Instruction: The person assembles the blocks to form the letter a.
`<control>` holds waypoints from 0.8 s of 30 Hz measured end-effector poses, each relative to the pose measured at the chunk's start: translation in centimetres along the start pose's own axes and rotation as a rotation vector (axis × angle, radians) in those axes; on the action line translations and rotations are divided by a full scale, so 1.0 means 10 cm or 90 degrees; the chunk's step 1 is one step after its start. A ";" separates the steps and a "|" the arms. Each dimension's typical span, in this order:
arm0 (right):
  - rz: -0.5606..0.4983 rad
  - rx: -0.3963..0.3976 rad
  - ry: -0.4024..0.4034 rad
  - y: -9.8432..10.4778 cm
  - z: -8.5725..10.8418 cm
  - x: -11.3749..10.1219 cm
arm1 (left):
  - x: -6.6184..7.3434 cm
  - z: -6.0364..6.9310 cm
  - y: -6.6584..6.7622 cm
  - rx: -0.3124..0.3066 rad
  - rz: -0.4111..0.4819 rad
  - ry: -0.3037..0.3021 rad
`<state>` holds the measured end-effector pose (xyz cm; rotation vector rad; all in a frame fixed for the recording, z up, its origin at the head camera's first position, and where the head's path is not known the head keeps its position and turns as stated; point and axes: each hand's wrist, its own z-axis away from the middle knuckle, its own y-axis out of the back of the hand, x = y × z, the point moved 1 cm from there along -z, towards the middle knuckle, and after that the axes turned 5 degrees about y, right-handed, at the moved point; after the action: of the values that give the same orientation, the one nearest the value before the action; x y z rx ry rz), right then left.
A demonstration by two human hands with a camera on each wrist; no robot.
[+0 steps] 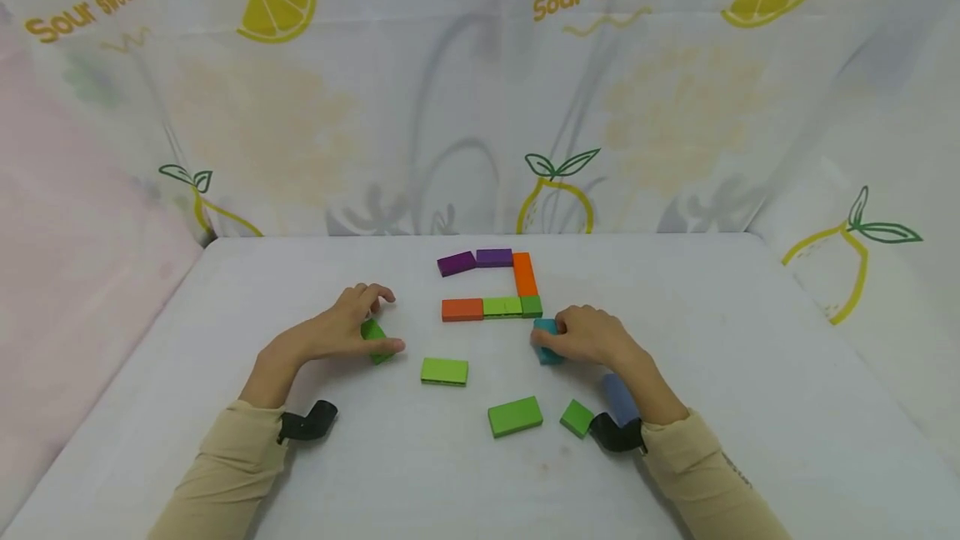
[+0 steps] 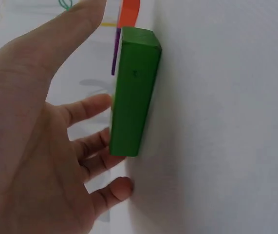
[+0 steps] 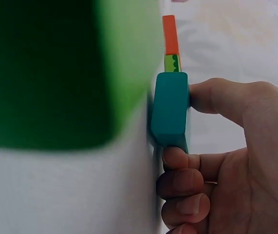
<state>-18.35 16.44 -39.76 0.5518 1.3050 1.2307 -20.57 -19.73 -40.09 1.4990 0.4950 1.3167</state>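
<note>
My right hand (image 1: 596, 334) pinches a teal block (image 1: 548, 342) between thumb and fingers, just in front of a row of joined blocks. In the right wrist view the thumb is on one side of the teal block (image 3: 170, 107) and the fingertips are at its near end. On the other side, my left hand (image 1: 345, 325) spreads around a green block (image 1: 377, 341) lying on the table. The left wrist view has the thumb lifted apart from that green block (image 2: 136, 92), with loosely bent fingers behind it; whether they touch it I cannot tell.
Beyond the hands, purple blocks (image 1: 494, 257), an orange block (image 1: 525, 275), a red-orange block (image 1: 462, 310) and green blocks (image 1: 502, 307) form an angular outline. Nearer lie a light green block (image 1: 444, 372), a green block (image 1: 515, 417), a small green block (image 1: 577, 418) and a blue block (image 1: 619, 398).
</note>
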 end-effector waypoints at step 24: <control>0.005 -0.019 -0.011 0.11 0.04 -0.07 | 0.19 0.10 0.12 -0.085 -0.020 -0.015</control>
<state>-18.22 16.26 -38.44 0.5458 1.2690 1.2480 -19.45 -19.07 -38.01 1.3903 0.4064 1.2812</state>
